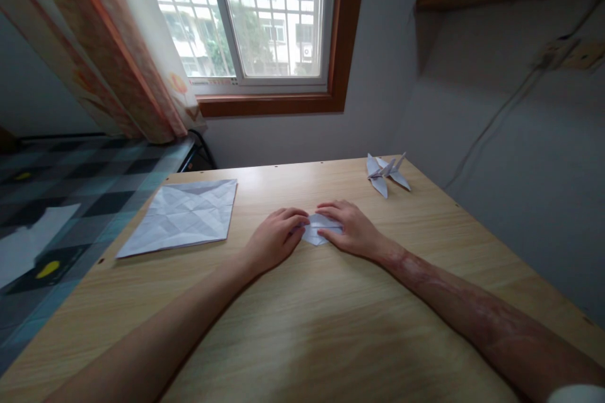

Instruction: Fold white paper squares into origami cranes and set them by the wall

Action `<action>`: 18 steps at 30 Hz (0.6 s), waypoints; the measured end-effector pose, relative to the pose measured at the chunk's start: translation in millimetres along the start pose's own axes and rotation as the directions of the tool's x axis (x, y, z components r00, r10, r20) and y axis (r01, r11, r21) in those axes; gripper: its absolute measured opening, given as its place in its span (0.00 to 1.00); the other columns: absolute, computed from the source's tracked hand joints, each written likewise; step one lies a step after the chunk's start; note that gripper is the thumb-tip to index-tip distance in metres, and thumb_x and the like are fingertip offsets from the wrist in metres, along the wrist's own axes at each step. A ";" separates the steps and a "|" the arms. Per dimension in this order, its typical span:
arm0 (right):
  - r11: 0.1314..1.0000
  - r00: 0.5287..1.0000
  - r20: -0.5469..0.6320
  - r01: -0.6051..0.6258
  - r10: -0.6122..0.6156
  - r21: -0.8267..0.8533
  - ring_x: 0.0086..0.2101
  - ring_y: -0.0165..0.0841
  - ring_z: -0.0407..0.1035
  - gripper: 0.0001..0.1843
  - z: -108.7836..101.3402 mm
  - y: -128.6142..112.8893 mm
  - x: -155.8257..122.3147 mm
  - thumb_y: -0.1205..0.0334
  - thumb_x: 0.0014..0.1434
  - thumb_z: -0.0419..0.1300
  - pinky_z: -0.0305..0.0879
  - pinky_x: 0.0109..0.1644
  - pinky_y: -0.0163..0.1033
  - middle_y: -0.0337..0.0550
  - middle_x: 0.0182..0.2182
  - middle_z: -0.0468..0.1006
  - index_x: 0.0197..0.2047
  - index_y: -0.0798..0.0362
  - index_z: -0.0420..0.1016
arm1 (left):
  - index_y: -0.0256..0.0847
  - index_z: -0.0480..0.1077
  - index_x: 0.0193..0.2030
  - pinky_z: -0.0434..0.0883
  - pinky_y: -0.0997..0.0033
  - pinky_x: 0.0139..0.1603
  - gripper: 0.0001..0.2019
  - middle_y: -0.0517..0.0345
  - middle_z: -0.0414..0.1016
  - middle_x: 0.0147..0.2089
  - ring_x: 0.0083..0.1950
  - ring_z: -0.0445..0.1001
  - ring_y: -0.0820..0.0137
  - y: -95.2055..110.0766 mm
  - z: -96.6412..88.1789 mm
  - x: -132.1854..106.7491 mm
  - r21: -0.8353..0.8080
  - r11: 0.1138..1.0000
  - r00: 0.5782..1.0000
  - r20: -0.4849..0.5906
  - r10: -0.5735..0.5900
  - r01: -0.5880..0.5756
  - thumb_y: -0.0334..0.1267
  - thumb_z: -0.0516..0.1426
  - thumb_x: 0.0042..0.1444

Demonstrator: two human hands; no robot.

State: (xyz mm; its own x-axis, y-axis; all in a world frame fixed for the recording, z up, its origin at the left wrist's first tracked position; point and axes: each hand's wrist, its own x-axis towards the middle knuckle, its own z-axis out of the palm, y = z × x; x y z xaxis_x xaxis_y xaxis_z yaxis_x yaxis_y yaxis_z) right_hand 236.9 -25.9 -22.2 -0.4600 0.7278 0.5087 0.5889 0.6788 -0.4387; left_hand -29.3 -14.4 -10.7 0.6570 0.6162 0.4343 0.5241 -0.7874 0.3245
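A small folded white paper piece (317,228) lies on the wooden desk (302,327) between my two hands. My left hand (276,238) rests on its left edge, fingers curled and pressed onto the paper. My right hand (347,227) covers its right side, fingers bent flat on top and pinning it down. Most of the piece is hidden under my fingers.
A creased, unfolded white sheet (182,217) lies at the desk's left. A finished paper crane (386,173) sits at the far right corner. Beyond the left edge is a bed with a checked cover (70,189). A window (265,12), a curtain and a grey wall stand behind.
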 end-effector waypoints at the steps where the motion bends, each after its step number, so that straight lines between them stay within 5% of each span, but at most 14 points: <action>1: 1.000 1.000 -0.009 0.007 -0.007 -0.007 0.58 0.46 0.77 0.19 -0.3 -0.8 -0.3 0.60 0.66 0.74 0.70 0.65 0.55 0.50 0.59 0.84 0.59 0.48 0.83 | 0.43 0.80 0.55 0.78 0.53 0.63 0.12 0.47 0.84 0.58 0.58 0.82 0.57 -0.2 0.0 0.2 0.005 1.000 1.000 0.000 0.000 0.000 0.34 0.56 0.74; 9: 0.991 0.993 -0.011 0.112 -0.114 -0.078 0.49 0.43 0.77 0.04 -0.2 -3.7 -1.8 0.64 0.68 0.72 0.69 0.60 0.52 0.44 0.48 0.88 0.46 0.46 0.86 | 0.45 0.81 0.49 0.78 0.58 0.56 0.08 0.53 0.86 0.51 0.52 0.83 0.60 0.8 -2.7 -1.0 0.028 0.999 0.999 -0.001 -0.034 0.034 0.35 0.59 0.72; 18: 0.942 0.962 0.095 0.271 -0.256 -0.199 0.45 0.41 0.77 0.07 -8.2 -10.4 -1.7 0.64 0.73 0.65 0.69 0.58 0.50 0.45 0.48 0.87 0.48 0.47 0.86 | 0.45 0.81 0.52 0.79 0.56 0.60 0.14 0.52 0.85 0.56 0.54 0.81 0.58 7.1 -6.0 -0.9 0.009 0.999 0.998 0.047 0.052 -0.053 0.29 0.60 0.63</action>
State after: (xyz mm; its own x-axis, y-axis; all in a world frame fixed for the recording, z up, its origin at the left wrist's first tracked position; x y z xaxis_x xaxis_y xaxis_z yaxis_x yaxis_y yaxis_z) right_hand 237.1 -35.0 -12.5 -0.6567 0.5353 0.5312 0.5622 0.8170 -0.1284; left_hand -29.4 -20.6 -3.7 0.7082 0.5743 0.4107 0.4937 -0.8186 0.2934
